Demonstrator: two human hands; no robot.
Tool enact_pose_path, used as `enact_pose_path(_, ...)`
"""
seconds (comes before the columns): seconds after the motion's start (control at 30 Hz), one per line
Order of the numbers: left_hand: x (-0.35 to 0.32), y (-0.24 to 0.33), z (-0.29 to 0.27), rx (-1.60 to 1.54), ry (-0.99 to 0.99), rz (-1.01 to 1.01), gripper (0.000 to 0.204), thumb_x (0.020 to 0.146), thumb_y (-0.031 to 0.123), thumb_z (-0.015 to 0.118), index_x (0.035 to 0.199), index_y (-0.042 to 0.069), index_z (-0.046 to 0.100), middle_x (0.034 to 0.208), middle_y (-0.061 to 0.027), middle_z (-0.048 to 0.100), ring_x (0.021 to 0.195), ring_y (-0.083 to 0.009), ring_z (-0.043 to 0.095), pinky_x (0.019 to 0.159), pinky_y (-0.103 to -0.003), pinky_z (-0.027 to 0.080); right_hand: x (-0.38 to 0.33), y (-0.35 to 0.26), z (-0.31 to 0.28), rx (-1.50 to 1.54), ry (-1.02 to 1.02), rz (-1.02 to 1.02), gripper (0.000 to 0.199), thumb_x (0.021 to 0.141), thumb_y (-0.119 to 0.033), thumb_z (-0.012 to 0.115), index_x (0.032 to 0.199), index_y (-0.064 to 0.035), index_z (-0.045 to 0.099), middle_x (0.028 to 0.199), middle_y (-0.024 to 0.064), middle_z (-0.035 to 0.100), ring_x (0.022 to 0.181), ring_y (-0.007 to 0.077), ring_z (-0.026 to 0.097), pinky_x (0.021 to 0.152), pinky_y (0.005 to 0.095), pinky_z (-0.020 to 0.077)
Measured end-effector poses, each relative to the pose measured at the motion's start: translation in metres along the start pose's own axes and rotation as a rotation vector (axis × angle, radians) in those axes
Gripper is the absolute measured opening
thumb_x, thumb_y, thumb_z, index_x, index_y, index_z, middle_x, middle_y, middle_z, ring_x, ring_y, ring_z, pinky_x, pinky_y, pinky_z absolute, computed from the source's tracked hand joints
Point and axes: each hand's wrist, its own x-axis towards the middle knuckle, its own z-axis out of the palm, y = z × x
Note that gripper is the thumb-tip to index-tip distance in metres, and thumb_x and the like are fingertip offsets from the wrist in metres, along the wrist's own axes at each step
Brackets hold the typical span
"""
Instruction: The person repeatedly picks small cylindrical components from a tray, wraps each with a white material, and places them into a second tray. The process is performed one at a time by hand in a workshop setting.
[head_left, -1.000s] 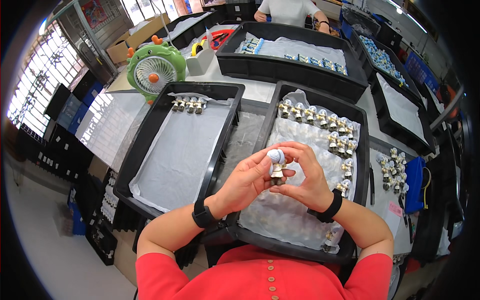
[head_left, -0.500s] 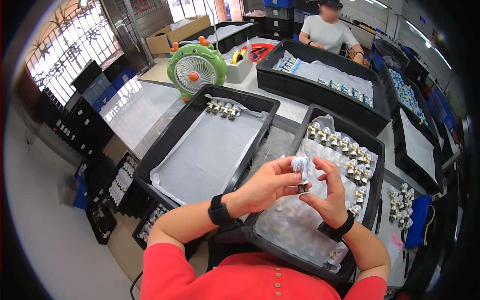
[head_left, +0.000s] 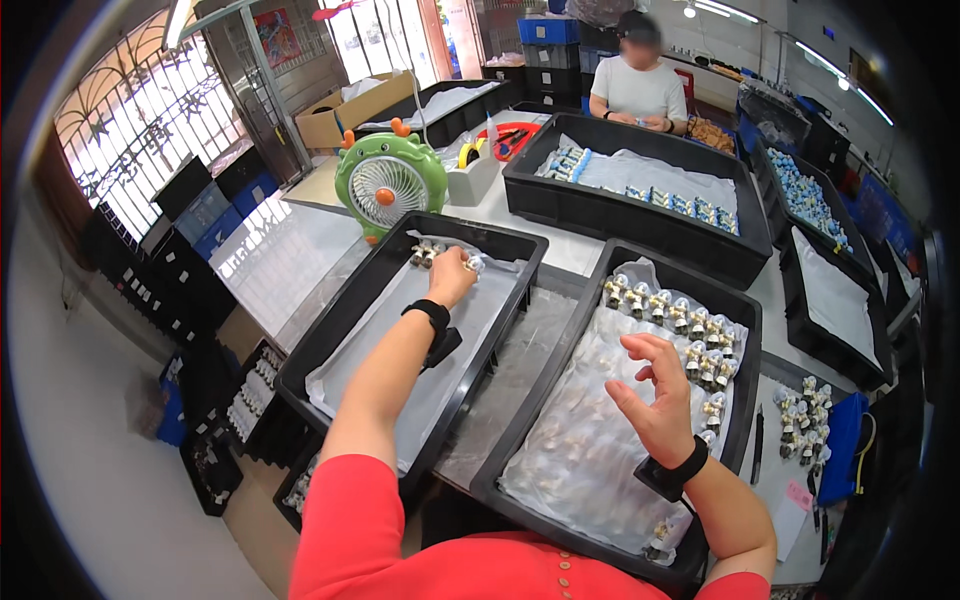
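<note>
My left hand reaches to the far end of the left black tray. Its fingers are closed on a small white-and-dark figurine, partly hidden by them, at the end of a short row of similar figurines. White lining paper covers that tray's bottom. My right hand hovers over the right black tray, fingers curved and apart, holding nothing. Several white, gold and dark figurines stand in rows along that tray's far and right sides, on pale, wrinkled lining.
A green fan stands beyond the left tray, beside a grey tape holder. Farther back, a large black tray holds blue-and-white pieces. A person sits behind it. More figurines and a blue pouch lie at right.
My left hand has moved from beside the right hand over to the far end of the left tray, carrying the figurine. My right hand stays over the right tray, its fingers still apart.
</note>
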Motion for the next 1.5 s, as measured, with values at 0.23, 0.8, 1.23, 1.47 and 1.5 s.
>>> enact_pose_path(0.23, 0.013, 0.016, 0.029, 0.254, -0.02, -0.117, 0.025, 0.07, 0.016, 0.064, 0.091, 0.004, 0.066, 0.09, -0.019, 0.066, 0.089, -0.0334, 0.063, 0.081, -0.04, 0.049, 0.004, 0.002, -0.005, -0.017, 0.041, 0.007, 0.04, 0.073, -0.008, 0.069, 0.111, -0.0073, 0.059, 0.113, 0.0086, 0.054, 0.095, 0.0184, 0.054, 0.07, 0.028, 0.0444)
enact_pose_path(0.8, 0.015, 0.008, 0.036, 0.091, 0.068, -0.04, 0.02, 0.071, 0.011, 0.063, 0.089, 0.002, 0.061, 0.099, -0.0194, 0.058, 0.093, -0.0363, 0.057, 0.081, -0.042, 0.047, 0.005, 0.004, -0.002, -0.001, 0.013, 0.077, 0.037, 0.074, -0.007, 0.068, 0.11, -0.0076, 0.06, 0.112, 0.0073, 0.055, 0.091, 0.0166, 0.054, 0.069, 0.0269, 0.0443)
enact_pose_path(1.23, -0.026, 0.056, -0.014, -0.602, -0.1, 0.022, 0.029, 0.078, 0.017, 0.066, 0.105, 0.005, 0.062, 0.091, -0.0041, 0.062, 0.078, -0.0105, 0.056, 0.067, -0.025, 0.045, 0.001, 0.046, -0.003, -0.19, -0.139, 0.137, 0.03, 0.077, -0.018, 0.066, 0.102, -0.0031, 0.063, 0.093, 0.0118, 0.062, 0.087, 0.0225, 0.061, 0.073, 0.0323, 0.0477)
enact_pose_path(1.47, -0.122, 0.129, -0.102, -0.88, -0.616, 0.169, 0.027, 0.084, 0.01, 0.062, 0.11, 0.003, 0.059, 0.102, -0.0018, 0.06, 0.087, -0.0062, 0.055, 0.079, -0.023, 0.045, -0.005, 0.094, -0.037, -0.914, -0.362, 0.299, 0.049, 0.068, -0.016, 0.062, 0.117, -0.0093, 0.055, 0.131, 0.0165, 0.041, 0.12, 0.0355, 0.039, 0.096, 0.0488, 0.0354)
enact_pose_path(1.5, -0.135, 0.136, -0.109, -0.883, -0.717, 0.188, 0.027, 0.084, 0.01, 0.062, 0.11, 0.003, 0.058, 0.103, -0.0018, 0.059, 0.09, -0.0069, 0.055, 0.081, -0.023, 0.045, -0.003, 0.098, -0.044, -1.019, -0.389, 0.341, 0.049, 0.068, -0.015, 0.062, 0.116, -0.0092, 0.055, 0.134, 0.016, 0.038, 0.121, 0.0348, 0.038, 0.095, 0.0526, 0.0343)
